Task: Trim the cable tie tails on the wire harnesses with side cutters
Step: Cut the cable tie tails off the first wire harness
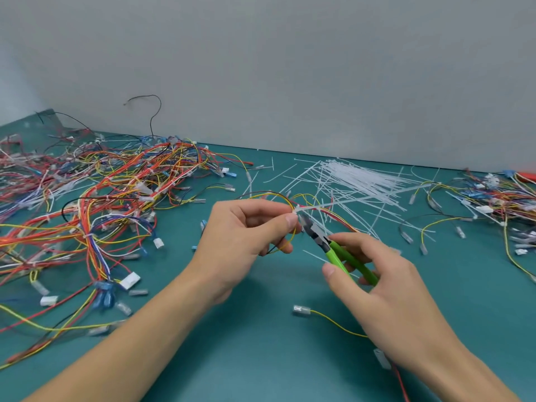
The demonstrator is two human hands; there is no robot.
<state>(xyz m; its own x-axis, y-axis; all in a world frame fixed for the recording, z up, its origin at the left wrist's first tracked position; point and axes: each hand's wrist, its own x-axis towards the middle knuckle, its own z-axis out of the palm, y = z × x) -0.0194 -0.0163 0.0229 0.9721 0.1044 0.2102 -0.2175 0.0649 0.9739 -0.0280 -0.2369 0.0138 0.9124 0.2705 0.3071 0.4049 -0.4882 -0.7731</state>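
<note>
While your left hand (246, 236) pinches the thin wire bundle (285, 200) beside its cable tie (298, 210), your right hand (385, 282) clamps the cutters (322, 237) just below — mid-table. Wires look floppy, the tail springy — keep hold close to the tie.

Left hand (249, 227) pinches a tied harness (293, 208); right hand (377, 274) grips green side cutters (333, 250).
</note>
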